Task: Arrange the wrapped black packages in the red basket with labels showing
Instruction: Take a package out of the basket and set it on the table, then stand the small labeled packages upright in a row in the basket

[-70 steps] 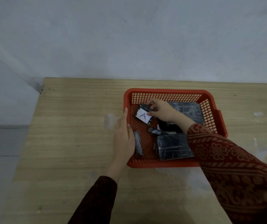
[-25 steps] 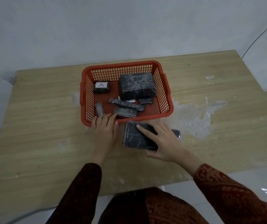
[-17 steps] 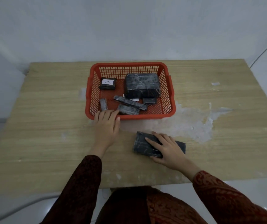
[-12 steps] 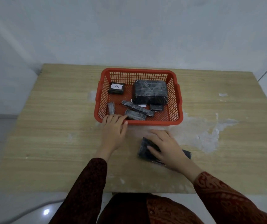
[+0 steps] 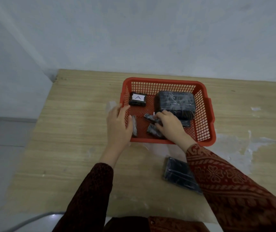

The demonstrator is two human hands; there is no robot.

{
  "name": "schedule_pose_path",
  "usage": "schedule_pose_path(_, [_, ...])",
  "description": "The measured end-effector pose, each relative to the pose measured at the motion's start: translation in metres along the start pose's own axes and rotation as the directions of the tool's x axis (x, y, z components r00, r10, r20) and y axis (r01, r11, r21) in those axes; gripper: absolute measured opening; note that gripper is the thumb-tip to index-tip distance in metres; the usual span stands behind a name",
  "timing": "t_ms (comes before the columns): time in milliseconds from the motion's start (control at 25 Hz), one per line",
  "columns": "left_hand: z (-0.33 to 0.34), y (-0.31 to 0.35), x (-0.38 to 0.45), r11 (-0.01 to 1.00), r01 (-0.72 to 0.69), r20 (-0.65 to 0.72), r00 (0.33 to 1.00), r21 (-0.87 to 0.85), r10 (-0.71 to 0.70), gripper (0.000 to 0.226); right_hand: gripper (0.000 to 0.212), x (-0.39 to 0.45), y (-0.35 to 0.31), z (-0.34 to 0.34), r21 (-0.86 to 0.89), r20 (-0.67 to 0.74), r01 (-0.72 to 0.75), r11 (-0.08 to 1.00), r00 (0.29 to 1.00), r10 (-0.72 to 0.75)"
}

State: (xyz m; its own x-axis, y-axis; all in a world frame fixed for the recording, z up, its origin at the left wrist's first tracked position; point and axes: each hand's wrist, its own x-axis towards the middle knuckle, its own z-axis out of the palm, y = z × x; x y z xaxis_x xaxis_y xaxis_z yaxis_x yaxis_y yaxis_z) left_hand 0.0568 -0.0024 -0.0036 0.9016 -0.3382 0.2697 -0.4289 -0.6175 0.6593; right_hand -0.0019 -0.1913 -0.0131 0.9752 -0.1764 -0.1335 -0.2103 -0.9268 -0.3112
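Observation:
The red basket (image 5: 205,114) stands on the wooden table. Inside it, a small black package with a white "A" label (image 5: 137,98) lies at the back left, and a large wrapped black package (image 5: 175,102) at the back right. My right hand (image 5: 170,126) is inside the basket, fingers closed on a long thin black package (image 5: 149,118). Another small package (image 5: 153,130) lies just under it. My left hand (image 5: 119,124) rests against the basket's left wall, beside a narrow package (image 5: 134,125). A flat black package (image 5: 178,174) lies on the table in front of the basket.
A white smeared patch (image 5: 237,146) marks the table to the right of the basket. The table's left edge (image 5: 38,124) drops to a grey floor. A pale wall stands behind the table.
My right hand let go of the flat package on the table and reached into the basket onto the thin package. My left hand shifted from the front rim to the left wall.

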Motion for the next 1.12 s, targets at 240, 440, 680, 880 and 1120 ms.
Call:
schedule_pose_path(240, [0.021,-0.021,0.018,0.983,0.119,0.154,0.983,-0.141,-0.097,0.054,0.06,0.011,0.005,0.005,-0.254,0.244,0.153,0.955,0.966,-0.09])
schedule_pose_path(440, [0.028,-0.029,0.016,0.972,0.153,0.153,0.98,-0.176,-0.126,0.056,0.055,0.016,-0.001,0.005,-0.259,0.294,0.21,0.943,0.947,-0.13])
schedule_pose_path(680, [0.031,-0.033,0.015,0.95,0.193,0.141,0.977,-0.246,-0.161,0.054,0.032,0.032,0.007,-0.018,0.552,0.31,-0.206,0.808,0.95,0.031])
schedule_pose_path(880, [0.03,-0.034,0.014,0.949,0.18,0.133,0.98,-0.259,-0.15,0.052,0.033,0.078,-0.008,-0.016,0.563,0.245,-0.186,0.806,0.968,0.052])
schedule_pose_path(1120, [0.03,-0.034,0.016,0.947,0.176,0.127,0.981,-0.268,-0.146,0.052,0.034,0.115,-0.023,-0.004,0.233,0.129,0.087,0.968,0.984,-0.12])
